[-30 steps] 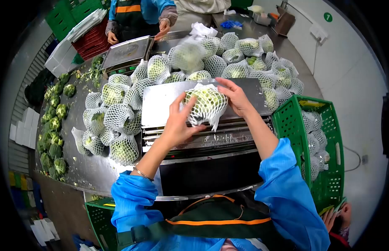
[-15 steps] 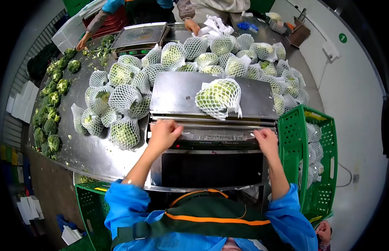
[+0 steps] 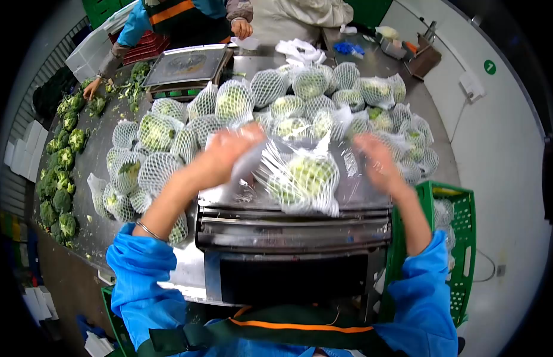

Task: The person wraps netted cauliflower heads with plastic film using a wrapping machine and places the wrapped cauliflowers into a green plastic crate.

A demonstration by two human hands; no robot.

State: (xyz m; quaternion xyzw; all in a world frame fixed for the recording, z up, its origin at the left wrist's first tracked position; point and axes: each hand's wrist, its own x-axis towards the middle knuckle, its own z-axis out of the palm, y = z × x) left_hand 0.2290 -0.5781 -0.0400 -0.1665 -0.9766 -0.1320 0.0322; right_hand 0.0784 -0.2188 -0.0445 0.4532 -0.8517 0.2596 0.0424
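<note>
A pale green vegetable head [image 3: 306, 177] in a white foam net lies on the metal top plate of the wrapping machine [image 3: 294, 232]. Clear plastic film [image 3: 350, 163] stretches up from the machine and over this head, wrinkled and shiny. My left hand [image 3: 236, 149] is closed on the film's left side, smeared by motion. On the right side, my right hand [image 3: 379, 163] grips the film too, its fingers blurred. Both hands are at the far part of the plate, with the netted head between them.
Several netted heads [image 3: 235, 101] crowd the metal table behind and left of the machine. Broccoli [image 3: 65, 157] lines the left edge. A scale [image 3: 187, 64] stands at the back, near co-workers. Green crates [image 3: 467, 238] stand to the right and lower left.
Both hands have moved from the machine's front rollers away from me, drawing the film over the netted head. A co-worker's hand has lifted off the white netting at the back.
</note>
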